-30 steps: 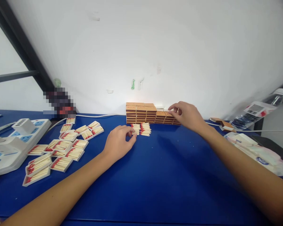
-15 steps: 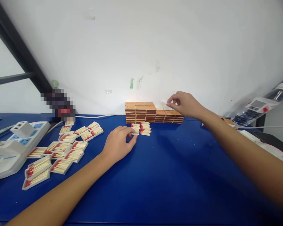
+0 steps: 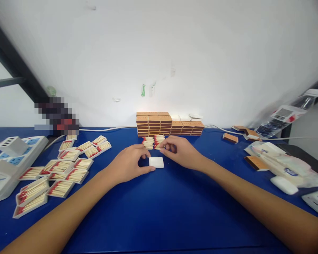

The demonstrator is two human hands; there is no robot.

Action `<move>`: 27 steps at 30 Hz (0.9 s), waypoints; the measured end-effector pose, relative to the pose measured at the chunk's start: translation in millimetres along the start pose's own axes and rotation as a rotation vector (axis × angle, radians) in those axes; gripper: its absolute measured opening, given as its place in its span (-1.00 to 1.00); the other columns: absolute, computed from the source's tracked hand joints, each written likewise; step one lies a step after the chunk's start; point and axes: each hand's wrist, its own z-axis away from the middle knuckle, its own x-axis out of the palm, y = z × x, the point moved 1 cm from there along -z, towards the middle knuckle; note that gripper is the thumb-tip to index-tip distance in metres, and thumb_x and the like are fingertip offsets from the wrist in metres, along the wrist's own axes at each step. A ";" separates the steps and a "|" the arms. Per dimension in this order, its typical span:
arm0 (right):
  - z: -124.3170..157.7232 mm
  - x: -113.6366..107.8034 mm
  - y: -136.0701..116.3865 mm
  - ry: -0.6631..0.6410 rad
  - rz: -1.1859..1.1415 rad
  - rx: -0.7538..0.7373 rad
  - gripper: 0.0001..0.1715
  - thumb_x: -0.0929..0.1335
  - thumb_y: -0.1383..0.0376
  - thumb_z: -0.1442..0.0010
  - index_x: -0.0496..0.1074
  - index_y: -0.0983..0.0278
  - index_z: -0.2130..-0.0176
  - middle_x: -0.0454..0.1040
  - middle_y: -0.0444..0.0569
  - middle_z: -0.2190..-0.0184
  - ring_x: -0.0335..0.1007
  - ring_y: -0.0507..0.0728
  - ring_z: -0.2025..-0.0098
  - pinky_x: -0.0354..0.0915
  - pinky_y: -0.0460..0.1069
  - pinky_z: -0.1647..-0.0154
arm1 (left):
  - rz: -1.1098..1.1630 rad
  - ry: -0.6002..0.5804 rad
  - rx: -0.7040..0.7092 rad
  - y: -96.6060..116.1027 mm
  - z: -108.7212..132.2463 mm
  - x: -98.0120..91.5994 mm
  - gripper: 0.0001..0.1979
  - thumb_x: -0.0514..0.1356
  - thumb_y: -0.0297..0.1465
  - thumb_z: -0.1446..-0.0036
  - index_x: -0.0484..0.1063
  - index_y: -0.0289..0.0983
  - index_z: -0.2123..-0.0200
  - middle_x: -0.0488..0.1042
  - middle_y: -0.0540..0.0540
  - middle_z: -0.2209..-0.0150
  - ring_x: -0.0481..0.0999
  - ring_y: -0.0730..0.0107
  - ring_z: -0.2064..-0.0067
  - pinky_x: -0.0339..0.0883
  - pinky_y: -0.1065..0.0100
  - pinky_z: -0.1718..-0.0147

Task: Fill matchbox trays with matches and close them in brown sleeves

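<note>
One tray (image 3: 156, 162) between left hand (image 3: 127, 164), right hand (image 3: 180, 153)

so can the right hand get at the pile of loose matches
Probably yes: the right hand sits just beside the match pile with nothing between them; the white tray lies nearer the person, off that path.

A blue table (image 3: 175, 211) runs up to the white wall. At its middle lies a small white tray (image 3: 156, 162), with a pile of loose matches (image 3: 151, 142) just behind it and stacked brown sleeves (image 3: 159, 124) against the wall. Filled match trays (image 3: 60, 169) spread across the left beside a white power strip (image 3: 5, 165). On the right lie loose sleeves (image 3: 255, 163) and a plastic packet (image 3: 286, 165).
</note>
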 end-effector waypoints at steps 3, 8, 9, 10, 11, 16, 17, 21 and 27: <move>-6.9 2.1 17.3 0.068 0.112 0.000 -0.87 0.47 0.21 -0.28 0.56 0.20 0.17 0.48 -0.05 0.28 0.36 0.10 0.32 0.29 0.03 0.25 | 0.019 -0.005 0.016 -0.5 -0.1 -2.0 -0.70 0.43 -0.12 -0.13 0.55 -0.18 0.23 0.55 -0.06 0.23 0.53 0.23 0.22 0.36 0.27 0.28; -7.7 7.4 19.0 0.011 0.143 0.018 -0.91 0.44 0.24 -0.30 0.54 0.21 0.26 0.45 -0.05 0.30 0.35 0.10 0.32 0.28 0.01 0.28 | 0.009 0.006 0.041 1.2 0.3 -2.8 -0.71 0.42 -0.12 -0.14 0.55 -0.19 0.23 0.56 -0.07 0.25 0.53 0.20 0.20 0.35 0.27 0.28; -7.2 6.7 17.9 -0.004 0.148 0.024 -0.89 0.43 0.24 -0.31 0.53 0.22 0.27 0.44 -0.05 0.30 0.35 0.10 0.33 0.28 0.01 0.28 | 0.006 0.006 0.042 1.3 0.3 -2.6 -0.71 0.43 -0.12 -0.14 0.55 -0.19 0.23 0.56 -0.07 0.24 0.54 0.20 0.19 0.35 0.27 0.27; -6.5 5.6 17.1 -0.020 0.155 0.030 -0.88 0.42 0.24 -0.32 0.52 0.22 0.28 0.44 -0.04 0.29 0.34 0.10 0.33 0.28 0.01 0.28 | 0.004 0.004 0.043 1.3 0.2 -2.4 -0.71 0.43 -0.12 -0.13 0.56 -0.18 0.23 0.56 -0.07 0.25 0.54 0.20 0.19 0.36 0.27 0.27; -5.7 4.3 16.8 -0.035 0.163 0.036 -0.87 0.42 0.24 -0.33 0.51 0.23 0.28 0.43 -0.04 0.29 0.34 0.09 0.33 0.27 0.00 0.28 | 0.001 0.002 0.042 1.3 0.1 -2.1 -0.71 0.43 -0.12 -0.13 0.56 -0.18 0.23 0.56 -0.07 0.25 0.54 0.20 0.19 0.36 0.26 0.27; -3.6 0.6 18.7 -0.053 0.174 0.046 -0.86 0.42 0.19 -0.35 0.51 0.22 0.23 0.41 -0.04 0.27 0.33 0.10 0.32 0.27 0.00 0.26 | -0.014 -0.001 0.031 2.3 0.1 -0.5 -0.72 0.43 -0.14 -0.14 0.57 -0.19 0.21 0.56 -0.09 0.22 0.54 0.18 0.18 0.38 0.24 0.24; -4.0 1.0 18.8 -0.058 0.174 0.053 -0.86 0.42 0.20 -0.35 0.51 0.22 0.23 0.41 -0.04 0.27 0.33 0.10 0.32 0.27 0.00 0.26 | -0.016 0.005 0.032 2.9 0.2 -0.3 -0.72 0.43 -0.15 -0.14 0.57 -0.19 0.21 0.56 -0.09 0.22 0.54 0.18 0.18 0.38 0.24 0.24; -5.6 2.5 16.6 -0.086 0.205 0.076 -0.84 0.41 0.23 -0.36 0.48 0.23 0.28 0.42 -0.03 0.27 0.35 0.11 0.31 0.27 0.01 0.26 | -0.020 0.021 0.044 4.7 0.3 -0.3 -0.74 0.43 -0.16 -0.14 0.58 -0.19 0.22 0.56 -0.09 0.23 0.54 0.19 0.20 0.38 0.26 0.26; 6.1 -5.2 14.1 -0.138 0.243 0.119 -0.80 0.36 0.18 -0.41 0.46 0.21 0.26 0.44 -0.01 0.25 0.39 0.14 0.30 0.30 0.04 0.24 | -0.042 0.007 0.035 5.3 -0.1 1.3 -0.72 0.43 -0.14 -0.15 0.57 -0.19 0.22 0.56 -0.10 0.22 0.55 0.16 0.18 0.40 0.23 0.24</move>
